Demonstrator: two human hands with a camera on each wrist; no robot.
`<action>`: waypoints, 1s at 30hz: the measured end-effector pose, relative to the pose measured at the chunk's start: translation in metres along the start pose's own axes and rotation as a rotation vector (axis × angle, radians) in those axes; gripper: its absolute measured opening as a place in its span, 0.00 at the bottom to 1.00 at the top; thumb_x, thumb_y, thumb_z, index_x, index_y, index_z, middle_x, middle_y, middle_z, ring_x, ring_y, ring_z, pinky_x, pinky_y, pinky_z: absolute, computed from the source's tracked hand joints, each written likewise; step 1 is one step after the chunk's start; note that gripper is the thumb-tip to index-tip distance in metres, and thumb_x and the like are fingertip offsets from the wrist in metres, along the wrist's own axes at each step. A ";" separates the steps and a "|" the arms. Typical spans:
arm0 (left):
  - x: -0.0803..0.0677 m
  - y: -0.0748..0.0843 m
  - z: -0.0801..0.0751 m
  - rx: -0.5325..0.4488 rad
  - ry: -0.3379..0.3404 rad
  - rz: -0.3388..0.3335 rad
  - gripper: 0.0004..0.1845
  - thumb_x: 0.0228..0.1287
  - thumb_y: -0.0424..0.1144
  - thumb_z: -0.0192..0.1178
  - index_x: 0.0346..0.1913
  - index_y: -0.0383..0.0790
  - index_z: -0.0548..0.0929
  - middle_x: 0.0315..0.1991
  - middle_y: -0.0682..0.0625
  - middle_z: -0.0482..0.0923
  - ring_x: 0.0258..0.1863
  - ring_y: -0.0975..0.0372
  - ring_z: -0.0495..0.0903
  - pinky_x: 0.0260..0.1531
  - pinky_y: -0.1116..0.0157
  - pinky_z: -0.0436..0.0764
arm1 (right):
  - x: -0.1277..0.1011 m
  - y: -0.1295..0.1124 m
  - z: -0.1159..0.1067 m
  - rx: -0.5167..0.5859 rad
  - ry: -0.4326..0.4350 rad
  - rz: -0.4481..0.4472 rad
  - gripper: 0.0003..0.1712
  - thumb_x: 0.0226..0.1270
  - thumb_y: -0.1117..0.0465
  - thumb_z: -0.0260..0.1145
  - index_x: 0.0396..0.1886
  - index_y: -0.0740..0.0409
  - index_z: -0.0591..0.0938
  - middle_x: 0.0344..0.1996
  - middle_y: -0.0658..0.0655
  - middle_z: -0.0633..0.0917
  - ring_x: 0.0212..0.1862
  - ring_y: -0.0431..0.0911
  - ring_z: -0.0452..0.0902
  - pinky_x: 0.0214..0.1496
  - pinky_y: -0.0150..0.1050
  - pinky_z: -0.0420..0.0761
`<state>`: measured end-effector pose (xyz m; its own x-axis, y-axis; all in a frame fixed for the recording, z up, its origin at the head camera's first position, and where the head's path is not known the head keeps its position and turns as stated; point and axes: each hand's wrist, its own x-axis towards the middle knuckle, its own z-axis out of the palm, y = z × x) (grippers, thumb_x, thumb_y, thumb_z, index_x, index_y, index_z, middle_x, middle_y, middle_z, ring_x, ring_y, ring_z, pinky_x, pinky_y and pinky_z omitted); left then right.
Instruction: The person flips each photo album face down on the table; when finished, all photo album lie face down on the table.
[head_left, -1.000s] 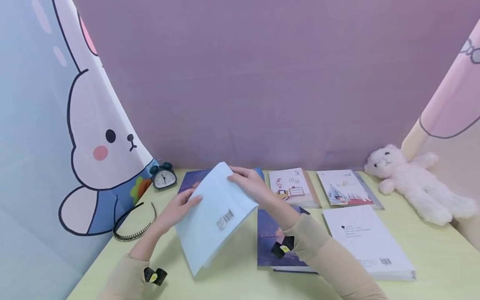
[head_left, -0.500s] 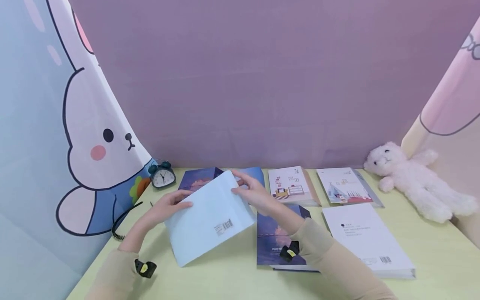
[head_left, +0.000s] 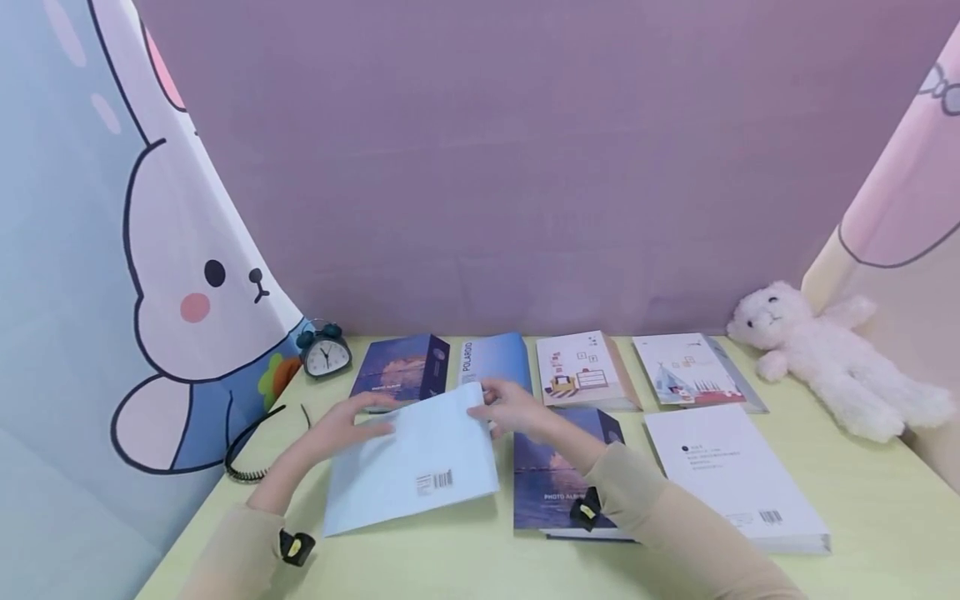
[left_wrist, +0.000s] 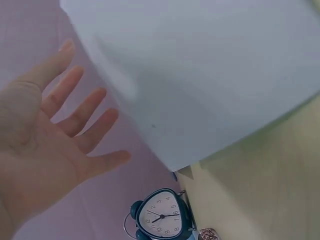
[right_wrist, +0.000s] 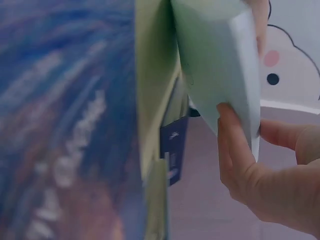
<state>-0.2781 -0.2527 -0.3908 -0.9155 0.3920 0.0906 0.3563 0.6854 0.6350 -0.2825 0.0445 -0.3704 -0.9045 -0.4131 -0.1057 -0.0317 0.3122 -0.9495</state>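
Observation:
My right hand (head_left: 517, 410) holds a light blue book (head_left: 412, 462) by its upper right corner. In the right wrist view that hand (right_wrist: 280, 185) pinches the book's edge (right_wrist: 245, 85), thumb on one side and fingers on the other. A barcode on the cover faces up. The book is tilted, its lower edge low over the table. At its upper left edge is my left hand (head_left: 341, 429). The left wrist view shows this hand (left_wrist: 60, 120) with fingers spread beside the book (left_wrist: 200, 80), not gripping it.
Purple albums (head_left: 401, 367) (head_left: 551, 475), a blue Polaroid album (head_left: 495, 354), illustrated albums (head_left: 585, 371) (head_left: 686, 371) and a white book (head_left: 735, 475) lie on the table. An alarm clock (head_left: 326, 357) and a headband (head_left: 247, 475) are left, a plush toy (head_left: 840, 358) right.
The light blue book has come down and turned flatter, with its upper right corner lower. My left hand has moved slightly down and left, loosening along the edge. The Polaroid album now shows.

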 end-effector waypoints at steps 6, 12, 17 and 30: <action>-0.015 0.008 0.012 0.067 -0.112 0.028 0.32 0.54 0.51 0.67 0.60 0.43 0.75 0.69 0.34 0.58 0.68 0.38 0.55 0.64 0.38 0.57 | 0.007 0.014 0.000 -0.006 0.028 0.070 0.33 0.64 0.65 0.63 0.67 0.67 0.63 0.40 0.61 0.76 0.38 0.48 0.79 0.34 0.42 0.84; -0.029 0.017 0.022 0.042 -0.286 -0.005 0.45 0.47 0.52 0.71 0.68 0.43 0.65 0.73 0.31 0.39 0.71 0.36 0.37 0.65 0.35 0.41 | 0.008 0.016 0.004 -0.105 0.042 0.124 0.38 0.62 0.66 0.64 0.69 0.65 0.59 0.52 0.72 0.74 0.43 0.57 0.80 0.35 0.43 0.85; -0.035 0.023 0.026 0.080 -0.367 0.000 0.54 0.43 0.50 0.73 0.72 0.39 0.56 0.73 0.30 0.34 0.70 0.34 0.33 0.62 0.31 0.38 | 0.006 0.017 0.006 -0.161 -0.026 0.170 0.35 0.62 0.66 0.63 0.66 0.70 0.62 0.54 0.72 0.74 0.46 0.58 0.80 0.41 0.44 0.85; -0.035 0.028 0.030 0.223 -0.462 -0.037 0.61 0.40 0.53 0.74 0.74 0.42 0.48 0.74 0.33 0.31 0.71 0.37 0.31 0.63 0.32 0.33 | 0.000 0.015 0.009 -0.227 -0.140 0.219 0.42 0.64 0.51 0.62 0.66 0.76 0.60 0.66 0.72 0.63 0.61 0.63 0.69 0.61 0.52 0.73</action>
<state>-0.2305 -0.2291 -0.3994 -0.7681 0.5609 -0.3089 0.4027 0.7982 0.4479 -0.2792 0.0418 -0.3871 -0.8339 -0.4236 -0.3539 0.0487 0.5822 -0.8116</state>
